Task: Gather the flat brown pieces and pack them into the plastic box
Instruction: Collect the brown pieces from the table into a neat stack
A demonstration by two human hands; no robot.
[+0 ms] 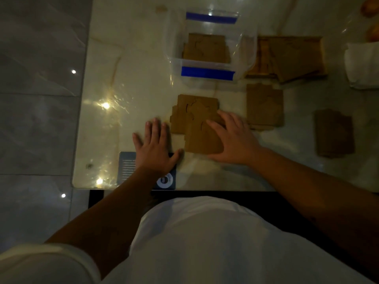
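Both hands lie flat on the table. My left hand is spread palm down, fingers fanned toward 12 o'clock, thumb stretched toward 3 o'clock; it grips nothing and rests partly on a dark printed card at the near edge. My right hand is also spread, palm pressing down on the right side of the nearest pile of flat brown pieces, fingers pointing toward 10 o'clock, thumb lying along the pile's near edge. Both forearms are bare and reach out from white sleeves.

The pile under my right hand is matte, cardboard-like sheet, roughly square, with curved cut-outs along the edges; the sheets are stacked unevenly and overlap.

The table is glossy pale stone with faint veining and bright light reflections at 9 o'clock. The plastic box stands at 12 o'clock from my hands. It is clear-walled, open-topped, with blue bands on its near and far rims. A layer of brown pieces lies flat on its bottom.

More brown stacks remain outside: one at 2 o'clock just beside my right hand, a darker one at 3 o'clock well apart, and a larger jumbled heap immediately right of the box. White folded material sits at the far right edge; its nature I cannot tell.
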